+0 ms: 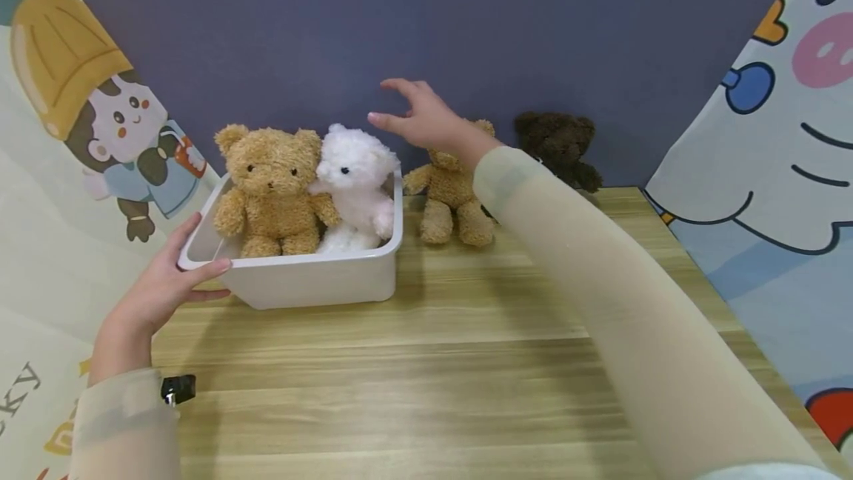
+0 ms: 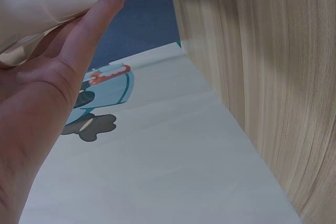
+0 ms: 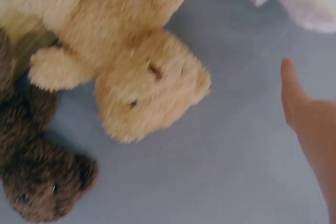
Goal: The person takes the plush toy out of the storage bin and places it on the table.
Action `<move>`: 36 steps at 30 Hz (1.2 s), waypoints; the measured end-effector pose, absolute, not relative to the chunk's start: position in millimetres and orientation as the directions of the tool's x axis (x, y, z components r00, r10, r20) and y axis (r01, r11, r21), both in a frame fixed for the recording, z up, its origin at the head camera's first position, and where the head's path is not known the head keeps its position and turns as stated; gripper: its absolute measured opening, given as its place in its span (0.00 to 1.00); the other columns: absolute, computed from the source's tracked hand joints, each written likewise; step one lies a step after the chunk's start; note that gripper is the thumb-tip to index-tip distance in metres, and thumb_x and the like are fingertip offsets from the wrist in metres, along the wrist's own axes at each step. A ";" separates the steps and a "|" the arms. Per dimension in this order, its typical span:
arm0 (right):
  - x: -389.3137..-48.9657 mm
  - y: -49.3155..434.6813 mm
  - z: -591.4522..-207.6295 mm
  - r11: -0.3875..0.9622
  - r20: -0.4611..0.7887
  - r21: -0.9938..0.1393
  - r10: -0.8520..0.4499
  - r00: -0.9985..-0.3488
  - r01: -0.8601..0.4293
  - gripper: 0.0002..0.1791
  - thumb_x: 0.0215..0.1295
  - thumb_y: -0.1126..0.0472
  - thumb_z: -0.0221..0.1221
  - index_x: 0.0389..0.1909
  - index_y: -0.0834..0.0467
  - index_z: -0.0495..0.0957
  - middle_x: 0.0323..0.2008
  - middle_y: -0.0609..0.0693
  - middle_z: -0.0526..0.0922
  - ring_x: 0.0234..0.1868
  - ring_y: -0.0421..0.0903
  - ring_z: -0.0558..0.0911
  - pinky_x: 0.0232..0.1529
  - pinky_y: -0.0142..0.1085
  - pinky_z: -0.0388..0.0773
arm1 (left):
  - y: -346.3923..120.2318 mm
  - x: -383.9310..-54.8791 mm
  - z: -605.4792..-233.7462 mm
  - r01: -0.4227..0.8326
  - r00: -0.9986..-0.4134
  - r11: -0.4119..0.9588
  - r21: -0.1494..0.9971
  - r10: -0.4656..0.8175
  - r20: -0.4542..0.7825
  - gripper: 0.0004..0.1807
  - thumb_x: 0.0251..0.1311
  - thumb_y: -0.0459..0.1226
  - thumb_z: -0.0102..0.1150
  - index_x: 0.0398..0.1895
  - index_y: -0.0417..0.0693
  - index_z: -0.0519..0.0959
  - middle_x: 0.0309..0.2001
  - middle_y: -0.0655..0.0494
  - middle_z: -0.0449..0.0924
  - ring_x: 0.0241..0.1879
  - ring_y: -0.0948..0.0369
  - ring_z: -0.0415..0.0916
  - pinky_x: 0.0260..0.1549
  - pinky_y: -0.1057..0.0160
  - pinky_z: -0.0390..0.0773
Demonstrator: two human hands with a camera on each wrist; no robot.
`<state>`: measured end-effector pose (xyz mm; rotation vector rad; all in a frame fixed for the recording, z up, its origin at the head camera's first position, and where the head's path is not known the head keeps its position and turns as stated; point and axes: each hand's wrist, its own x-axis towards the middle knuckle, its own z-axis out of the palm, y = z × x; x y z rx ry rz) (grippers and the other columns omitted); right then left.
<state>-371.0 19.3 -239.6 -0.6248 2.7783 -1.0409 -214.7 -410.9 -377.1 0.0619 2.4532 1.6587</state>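
Note:
A white plastic bin [image 1: 320, 284] stands at the left of the tabletop, holding a golden-brown teddy bear [image 1: 273, 191] and a white teddy bear [image 1: 356, 161] side by side. My left hand [image 1: 169, 272] grips the bin's front left corner, thumb at the front rim and fingers spread around the corner. In midair, my right hand [image 1: 423, 113] is up to the right of the white bear's head, thumb and fingers apart and nothing between them. Below its wrist sits a light brown teddy bear [image 1: 446, 187], partly covered by the forearm in the head view.
A dark brown teddy bear [image 1: 560, 147] sits at the back right, against the blue-grey back wall [image 1: 466, 13]. Cartoon-printed panels [image 1: 773, 169] flank the wooden tabletop [image 1: 426, 376]. A small black object [image 1: 178, 389] shows at the left sleeve.

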 end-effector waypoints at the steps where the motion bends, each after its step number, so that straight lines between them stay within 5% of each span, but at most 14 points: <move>1: -369.8 14.7 -241.9 0.685 0.030 -0.641 -0.428 -0.903 -0.346 0.48 0.72 0.27 0.56 0.86 0.33 0.47 0.88 0.49 0.41 0.83 0.53 0.62 0.83 0.50 0.69 | -410.9 -214.6 -376.9 -0.066 -0.983 0.375 0.925 0.134 -0.125 0.57 0.78 0.38 0.59 0.87 0.71 0.24 0.81 0.21 0.31 0.46 0.77 0.80 0.42 0.56 0.95; 7: -363.5 -8.7 -255.7 0.686 -0.006 -0.628 -0.478 -0.879 -0.369 0.47 0.72 0.27 0.56 0.86 0.32 0.48 0.88 0.51 0.40 0.87 0.53 0.52 0.86 0.54 0.63 | -412.1 -214.2 -376.2 -0.065 -0.983 0.369 0.927 0.134 -0.122 0.57 0.78 0.38 0.60 0.87 0.73 0.26 0.80 0.21 0.33 0.46 0.76 0.81 0.43 0.53 0.95; 18: -359.3 -37.1 -280.4 0.688 0.003 -0.624 -0.471 -0.882 -0.370 0.49 0.69 0.30 0.63 0.86 0.33 0.52 0.87 0.56 0.44 0.87 0.53 0.52 0.84 0.54 0.66 | -413.2 -215.7 -377.8 -0.059 -0.984 0.382 0.922 0.136 -0.119 0.57 0.78 0.38 0.60 0.87 0.73 0.26 0.81 0.22 0.30 0.47 0.78 0.79 0.45 0.51 0.95; 36: -355.8 -48.1 -305.3 0.644 0.074 -0.680 -0.416 -0.906 -0.351 0.55 0.65 0.39 0.73 0.86 0.34 0.50 0.82 0.63 0.57 0.79 0.58 0.66 0.80 0.57 0.71 | -413.9 -214.9 -376.2 -0.050 -0.984 0.354 0.934 0.145 -0.107 0.57 0.77 0.37 0.60 0.87 0.73 0.27 0.82 0.22 0.27 0.47 0.79 0.79 0.42 0.55 0.95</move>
